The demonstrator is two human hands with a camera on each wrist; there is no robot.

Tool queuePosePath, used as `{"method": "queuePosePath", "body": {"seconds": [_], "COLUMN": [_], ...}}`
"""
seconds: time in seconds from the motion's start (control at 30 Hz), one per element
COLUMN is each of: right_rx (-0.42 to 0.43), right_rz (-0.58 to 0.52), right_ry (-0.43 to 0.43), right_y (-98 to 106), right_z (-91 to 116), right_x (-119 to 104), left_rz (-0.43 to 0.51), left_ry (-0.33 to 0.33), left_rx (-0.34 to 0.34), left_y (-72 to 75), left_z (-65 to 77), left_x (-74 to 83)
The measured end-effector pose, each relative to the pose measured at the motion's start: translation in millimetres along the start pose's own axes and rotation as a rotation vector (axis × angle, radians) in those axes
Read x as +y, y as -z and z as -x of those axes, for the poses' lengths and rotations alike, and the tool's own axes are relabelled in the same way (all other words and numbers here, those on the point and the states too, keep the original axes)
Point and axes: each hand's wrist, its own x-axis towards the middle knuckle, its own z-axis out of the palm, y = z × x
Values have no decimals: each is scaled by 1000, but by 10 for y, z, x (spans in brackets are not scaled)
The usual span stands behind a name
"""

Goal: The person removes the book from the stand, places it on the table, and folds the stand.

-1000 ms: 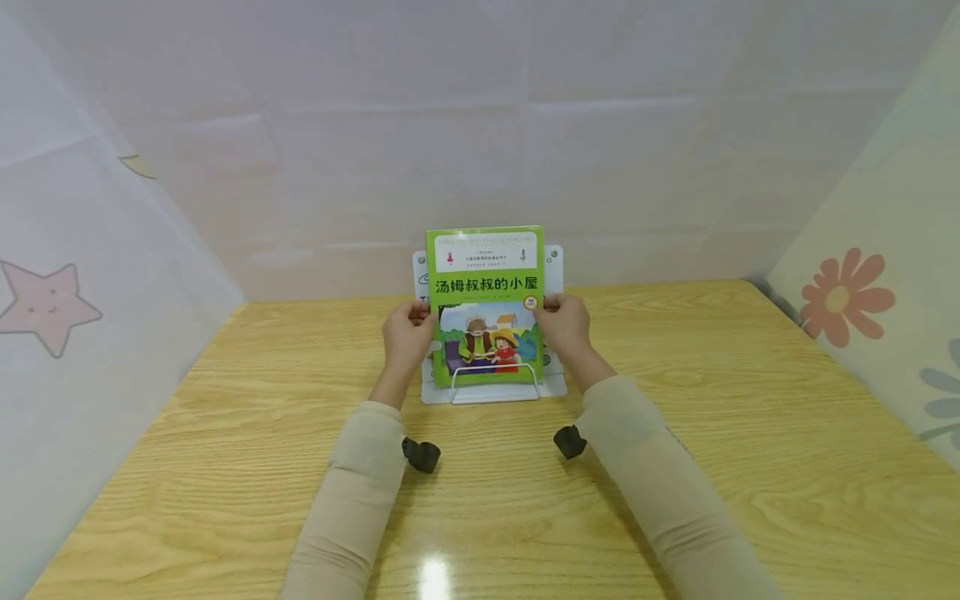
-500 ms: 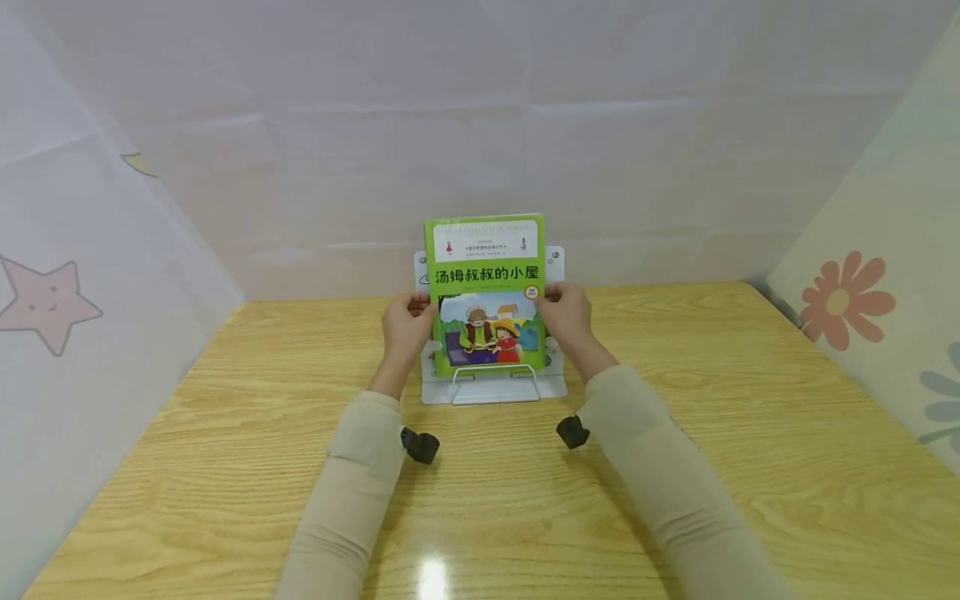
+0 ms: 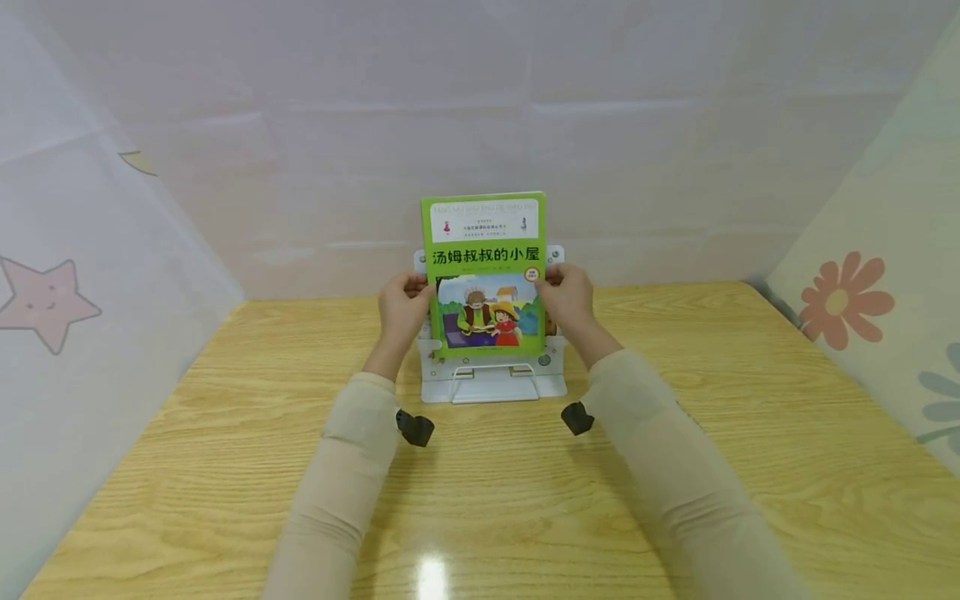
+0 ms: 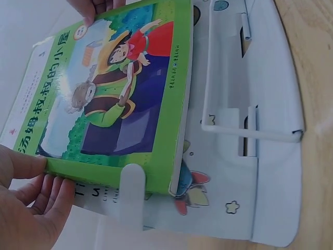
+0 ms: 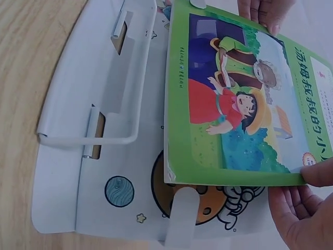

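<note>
Book point(image 3: 486, 275): lifted toward 12 o'clock since the earlier frames, bottom edge now above the wire holder point(image 4: 250, 132) and apart from it; held in front of the white stand point(image 3: 553, 389), green cover facing out.
Left hand point(image 3: 405, 310): pinching the book's edge between 8 and 9 o'clock, thumb on the cover.
Right hand point(image 3: 570, 302): pinching the opposite edge between 3 and 4 o'clock, thumb likewise on the cover.
Table point(image 3: 225, 500): pale yellow wood grain under the stand, bright glare at 6 o'clock.
Backdrop point(image 3: 480, 108): pale and creased, rising beyond the table at 12 o'clock.
Side walls: printed with a pink star point(image 3: 48, 306) at 9 o'clock and a red flower point(image 3: 846, 300) at 3 o'clock.
Tabs on the stand: left tab point(image 4: 132, 192) lapping over the book's edge in the left wrist view; right tab point(image 5: 183, 213) reaching to the opposite edge, cannot tell whether touching.
Sleeves: beige, a black device point(image 3: 415, 429) on the left and another on the right, toward 7 and 5 o'clock.
Hidden: much of the stand's back panel, some fingertips behind the book.
Cut off: grey flower point(image 3: 941, 400) at 4 o'clock.
Hard to read: smallest cover print.
</note>
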Motion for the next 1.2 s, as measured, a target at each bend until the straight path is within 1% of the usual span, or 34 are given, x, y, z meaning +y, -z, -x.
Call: {"method": "queuePosePath", "body": {"seconds": [0.17, 0.3, 0.63, 0.8, 0.87, 0.97, 1.03, 1.1, 1.2], "right_rx": [4, 13, 34, 29, 19, 2, -14, -39, -81], "right_rz": [-1, -7, -29, -22, -28, -45, -66, -108, -190], "right_ry": [18, 46, 104, 131, 136, 131, 118, 100, 66], "right_y": [58, 108, 222, 240, 243, 238, 224, 204, 160], "right_z": [17, 21, 15, 29, 39, 55, 61, 66, 74], "right_x": [-67, -135, -295, -395, -442, -509, -546, -577, -617], "left_rz": [-2, -12, -22, -5, 11, 47, 86, 126, 159], "left_ry": [11, 6, -43, -90, -97, -82, -61, -35, -7], "left_rx": [-13, -21, -30, -31, -36, -49, -63, -80, -102], "left_y": [15, 30, 88, 178, 227, 305, 361, 421, 518], "left_z": [-25, -51, -112, -120, -116, -117, -118, -114, -107], "left_x": [87, 159, 347, 404, 434, 474, 497, 518, 536]}}
